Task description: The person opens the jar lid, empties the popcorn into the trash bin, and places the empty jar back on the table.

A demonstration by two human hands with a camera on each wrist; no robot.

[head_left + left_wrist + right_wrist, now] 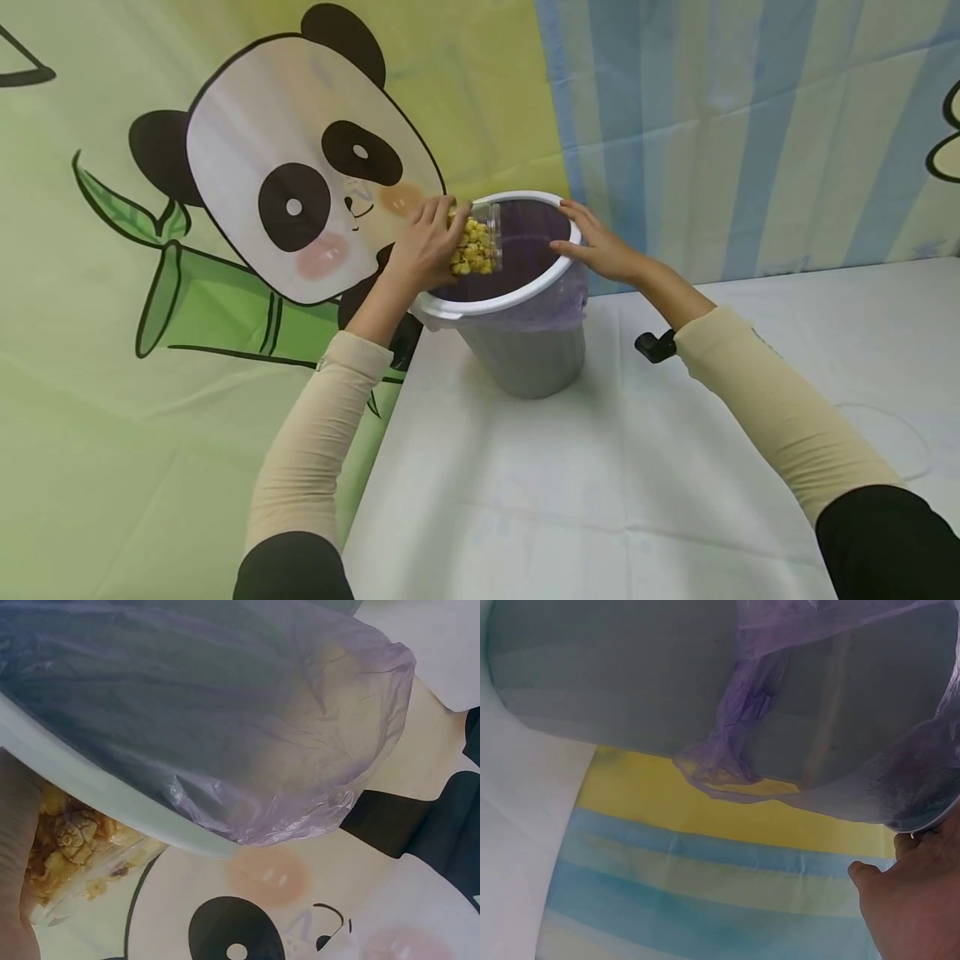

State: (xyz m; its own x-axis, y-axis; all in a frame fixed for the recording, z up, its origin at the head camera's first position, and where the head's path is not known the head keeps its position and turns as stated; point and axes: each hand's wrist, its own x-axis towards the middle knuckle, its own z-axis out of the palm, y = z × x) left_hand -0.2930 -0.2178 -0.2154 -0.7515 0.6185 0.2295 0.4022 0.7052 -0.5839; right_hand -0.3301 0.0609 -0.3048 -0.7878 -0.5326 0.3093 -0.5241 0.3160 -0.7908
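A clear plastic container of popcorn, yellow-brown in the left wrist view, is tilted over the near left part of the trash bin's opening. My left hand grips it from the left, covering part of it. The grey trash bin stands upright, with a white rim and a purple bag lining it and folded over the outside. At the right side of the rim, my right hand touches the edge with extended fingers. Its thumb stands apart from the fingers.
The bin stands on a white-covered table. Behind and to the left hangs a printed cloth with a panda and blue stripes. A small black object shows beside the right sleeve.
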